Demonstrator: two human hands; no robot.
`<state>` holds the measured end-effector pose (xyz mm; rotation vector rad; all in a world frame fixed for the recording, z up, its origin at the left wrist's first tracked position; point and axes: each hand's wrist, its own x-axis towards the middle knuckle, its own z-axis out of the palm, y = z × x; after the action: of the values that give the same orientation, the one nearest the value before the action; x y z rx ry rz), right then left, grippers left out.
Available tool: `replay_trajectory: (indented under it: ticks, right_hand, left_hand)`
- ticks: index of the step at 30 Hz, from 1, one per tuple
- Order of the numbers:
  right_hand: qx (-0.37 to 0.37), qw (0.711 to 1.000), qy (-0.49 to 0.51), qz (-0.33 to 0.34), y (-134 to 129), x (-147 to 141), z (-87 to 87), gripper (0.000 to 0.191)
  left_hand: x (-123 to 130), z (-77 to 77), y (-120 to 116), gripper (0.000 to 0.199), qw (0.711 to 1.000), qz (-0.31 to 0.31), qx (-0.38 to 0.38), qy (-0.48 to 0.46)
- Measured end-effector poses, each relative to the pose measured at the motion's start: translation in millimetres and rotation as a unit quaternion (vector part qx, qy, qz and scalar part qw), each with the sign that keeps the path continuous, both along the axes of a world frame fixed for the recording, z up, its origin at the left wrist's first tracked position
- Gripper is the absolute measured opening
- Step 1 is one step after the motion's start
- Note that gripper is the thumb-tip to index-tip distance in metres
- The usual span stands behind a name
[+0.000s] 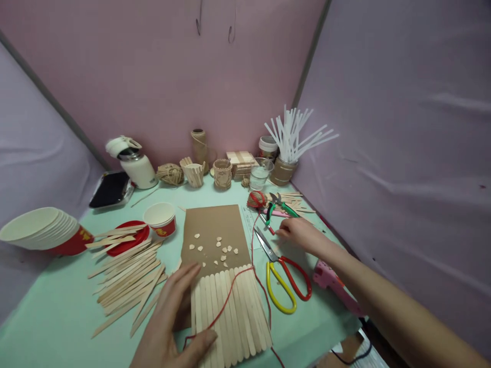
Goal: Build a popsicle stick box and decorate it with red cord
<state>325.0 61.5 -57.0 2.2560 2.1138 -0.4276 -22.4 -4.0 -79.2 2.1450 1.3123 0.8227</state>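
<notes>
Wooden panel point(230, 317) against left fingers point(186, 278)

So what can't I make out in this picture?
All in the head view:
Lower left of the sticks: hidden partly by the left hand.
Where the yarn leads: cut off by the bottom edge.
Print on the paper: too small to read.
Whether the right hand touches the red handle: fingertips too small and blurred to tell.

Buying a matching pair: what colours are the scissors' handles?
The scissors have one yellow handle and one red handle, clearest in the head view.
</notes>
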Motion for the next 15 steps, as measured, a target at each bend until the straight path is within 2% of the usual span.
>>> replay_trajectory:
  ticks: [4, 7, 10, 13, 15]
  right_hand:
    - [0.001, 0.999, -0.042, -0.005, 24.6, -13.3, -21.2, 0.034]
    - [0.005, 0.998, -0.056, -0.012, 25.1, -17.0, -26.7, 0.026]
    - [-0.005, 0.998, -0.061, -0.007, 9.5, -16.5, -14.4, 0.021]
    - [-0.017, 0.997, -0.074, -0.001, -15.7, -13.8, 11.4, 0.020]
    - [0.012, 0.996, -0.083, -0.020, -31.7, -9.9, 29.3, 0.019]
  left_hand:
    - [1.2, 1.4, -3.9, 0.061, 0.999, 0.026, 0.017, -0.013]
    - [-1.8, 2.3, -3.2, 0.056, 0.999, 0.029, 0.013, -0.023]
    - [-5.6, 1.7, -1.9, 0.051, 0.999, 0.032, 0.017, -0.030]
    - [-7.6, 0.1, -1.0, 0.043, 0.998, 0.045, 0.028, -0.040]
    - [-7.7, -0.8, -0.1, 0.038, 0.997, 0.051, 0.028, -0.047]
